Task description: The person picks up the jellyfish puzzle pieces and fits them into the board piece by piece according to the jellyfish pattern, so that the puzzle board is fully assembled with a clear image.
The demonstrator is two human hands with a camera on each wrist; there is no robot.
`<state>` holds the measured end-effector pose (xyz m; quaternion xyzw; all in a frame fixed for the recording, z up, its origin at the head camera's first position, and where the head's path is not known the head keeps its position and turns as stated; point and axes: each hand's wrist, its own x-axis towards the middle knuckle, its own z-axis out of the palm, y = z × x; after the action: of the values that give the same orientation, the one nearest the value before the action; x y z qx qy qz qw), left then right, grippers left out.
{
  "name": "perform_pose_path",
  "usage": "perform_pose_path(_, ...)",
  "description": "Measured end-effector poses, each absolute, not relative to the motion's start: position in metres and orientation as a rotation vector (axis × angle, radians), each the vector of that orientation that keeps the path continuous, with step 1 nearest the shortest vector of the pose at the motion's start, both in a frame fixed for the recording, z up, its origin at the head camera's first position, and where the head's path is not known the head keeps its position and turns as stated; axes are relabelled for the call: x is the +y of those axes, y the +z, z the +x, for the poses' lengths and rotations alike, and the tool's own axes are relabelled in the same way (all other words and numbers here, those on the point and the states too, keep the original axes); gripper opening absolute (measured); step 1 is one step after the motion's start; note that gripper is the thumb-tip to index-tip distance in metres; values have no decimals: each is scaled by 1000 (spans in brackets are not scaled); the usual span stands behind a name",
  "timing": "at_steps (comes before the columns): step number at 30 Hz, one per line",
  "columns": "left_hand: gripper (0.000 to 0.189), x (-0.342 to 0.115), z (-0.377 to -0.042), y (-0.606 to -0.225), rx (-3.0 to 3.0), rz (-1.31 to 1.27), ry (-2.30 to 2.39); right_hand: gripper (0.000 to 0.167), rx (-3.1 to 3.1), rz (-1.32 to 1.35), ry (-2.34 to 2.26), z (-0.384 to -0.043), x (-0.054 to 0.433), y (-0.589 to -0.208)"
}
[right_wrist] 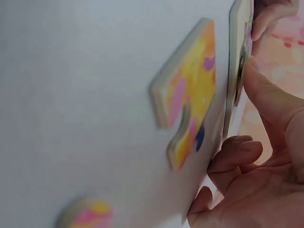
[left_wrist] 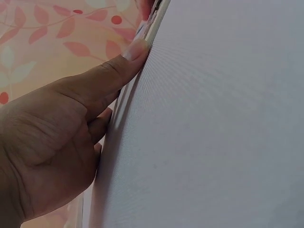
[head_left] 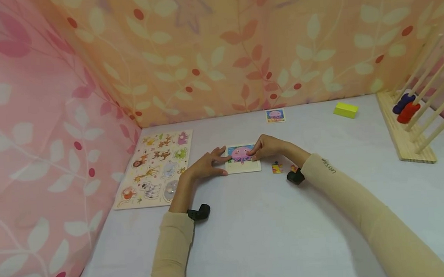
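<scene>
A small square jigsaw board (head_left: 243, 170) lies between the hands, with a pink jellyfish picture (head_left: 240, 153) in it and a bare pale strip along its near side. My left hand (head_left: 205, 165) is at its left side, fingers spread, thumb by the near corner and one finger reaching onto the picture. In the left wrist view that thumb (left_wrist: 135, 51) touches the board's edge. From the right, my right hand (head_left: 269, 146) presses thumb and fingertip on the picture's right part. A yellow-and-pink jigsaw piece (right_wrist: 192, 78) lies nearby; another piece (head_left: 293, 168) is partly hidden by the wrist camera.
An animal peg puzzle (head_left: 160, 167) lies left, partly behind the left arm. Toward the wall are a jellyfish picture card (head_left: 275, 115) and a yellow block (head_left: 345, 110). A wooden rack with upright rods (head_left: 409, 144) stands right, holding red (head_left: 408, 113) and dark blue pieces.
</scene>
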<state>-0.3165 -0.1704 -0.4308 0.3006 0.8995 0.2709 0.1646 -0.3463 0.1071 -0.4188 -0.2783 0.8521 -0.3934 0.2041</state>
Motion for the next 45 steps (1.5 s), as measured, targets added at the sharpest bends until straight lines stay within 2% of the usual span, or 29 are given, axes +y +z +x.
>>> perform_pose_path(9,62,-168,-321,-424,2573,865,748,25,2532,-607,-996,-345,101,-409)
perform_pose_path(20,62,-169,-321,-422,2574,839,768,21,2525,-584,-999,-346,102,-407)
perform_pose_path(28,60,-170,-323,-422,2602,850,786,28,2409,-690,-1134,-349,113,-405)
perform_pose_path(36,61,-169,-317,-428,2571,787,816,35,2388,-696,-1052,-352,129,-409)
perform_pose_path(41,61,-169,-313,-431,2578,796,837,37,2440,-685,-1066,-347,136,-408)
perform_pose_path(45,61,-169,-312,-432,2573,818,835,36,2598,-774,-961,-334,144,-403)
